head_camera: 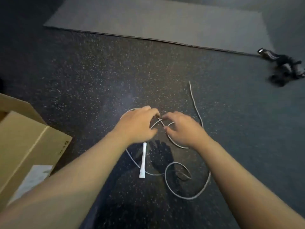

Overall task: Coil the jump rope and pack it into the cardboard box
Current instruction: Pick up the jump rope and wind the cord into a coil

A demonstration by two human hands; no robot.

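Observation:
A thin grey jump rope [186,198] lies in loose loops on the dark speckled floor, and one free end trails away at the upper right. Its white handle [143,161] hangs below my left hand [139,125]. My left hand pinches the rope where two strands cross. My right hand [184,129] grips a loop of the same rope just beside it, fingertips nearly touching the left hand's. The open cardboard box [31,146] stands at the left edge, partly hidden by my left forearm.
A grey mat [156,19] covers the floor at the back. A dark bundle of straps and gear [283,66] lies at the far right. A white label [31,179] is stuck on the box side.

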